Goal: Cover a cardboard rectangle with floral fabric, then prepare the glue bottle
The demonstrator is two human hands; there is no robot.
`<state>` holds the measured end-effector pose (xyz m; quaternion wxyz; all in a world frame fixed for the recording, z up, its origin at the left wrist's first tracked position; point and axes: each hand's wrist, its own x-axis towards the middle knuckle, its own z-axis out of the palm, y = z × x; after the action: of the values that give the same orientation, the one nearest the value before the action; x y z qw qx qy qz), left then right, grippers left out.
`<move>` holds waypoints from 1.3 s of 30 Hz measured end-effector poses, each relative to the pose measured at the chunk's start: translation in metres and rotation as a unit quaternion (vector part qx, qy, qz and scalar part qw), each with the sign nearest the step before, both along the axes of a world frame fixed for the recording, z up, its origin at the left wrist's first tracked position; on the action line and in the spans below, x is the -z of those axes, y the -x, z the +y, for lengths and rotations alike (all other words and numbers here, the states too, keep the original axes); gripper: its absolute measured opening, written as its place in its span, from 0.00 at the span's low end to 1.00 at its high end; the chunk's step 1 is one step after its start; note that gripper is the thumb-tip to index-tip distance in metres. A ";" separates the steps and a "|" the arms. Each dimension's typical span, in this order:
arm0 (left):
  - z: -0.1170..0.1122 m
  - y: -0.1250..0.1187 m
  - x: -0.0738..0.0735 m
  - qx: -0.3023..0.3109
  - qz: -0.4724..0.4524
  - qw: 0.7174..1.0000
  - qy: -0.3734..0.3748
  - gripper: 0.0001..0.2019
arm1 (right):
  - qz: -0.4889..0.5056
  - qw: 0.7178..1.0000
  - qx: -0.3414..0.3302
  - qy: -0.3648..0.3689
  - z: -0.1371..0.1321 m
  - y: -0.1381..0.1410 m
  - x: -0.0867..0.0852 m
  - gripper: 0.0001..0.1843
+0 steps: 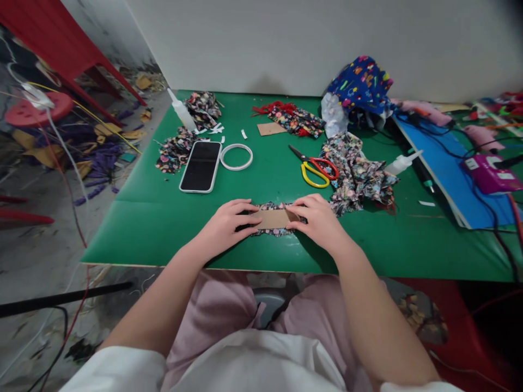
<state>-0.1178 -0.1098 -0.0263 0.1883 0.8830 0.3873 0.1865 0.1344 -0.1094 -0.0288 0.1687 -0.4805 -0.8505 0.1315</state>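
A small brown cardboard strip (274,219) lies on a piece of dark floral fabric (273,232) near the front edge of the green table (163,218). My left hand (226,224) presses down on the strip's left end with curled fingers. My right hand (318,216) presses on its right end, fingers together over the cardboard and fabric. Both hands rest on the table top.
A phone (201,166) and a white ring (236,157) lie left of centre. Red-and-yellow scissors (316,167) sit beside heaps of floral fabric (359,177). Glue bottles (182,111) (402,161), a blue fabric bundle (359,81) and a blue board (445,169) with cables stand behind and right.
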 end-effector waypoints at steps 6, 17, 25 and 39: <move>-0.002 -0.001 0.000 -0.002 0.004 1.000 0.011 0.11 | -0.028 0.999 -0.009 0.022 0.001 -0.006 -0.004 0.21; -0.004 0.001 -0.002 -0.004 0.015 0.999 0.035 0.13 | -0.029 0.998 -0.032 0.048 0.001 -0.014 -0.008 0.21; -0.004 0.002 0.000 -0.003 0.024 0.999 0.020 0.13 | 0.004 0.997 -0.029 0.071 0.001 -0.015 -0.013 0.18; -0.021 -0.017 -0.021 -0.071 -0.007 0.996 -0.052 0.12 | 0.096 0.990 0.023 0.102 -0.003 -0.020 -0.020 0.32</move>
<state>-0.1007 -0.1309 -0.0051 0.1311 0.8604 0.4377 0.2257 0.1541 -0.1126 -0.0091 0.2029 -0.4997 -0.8012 0.2593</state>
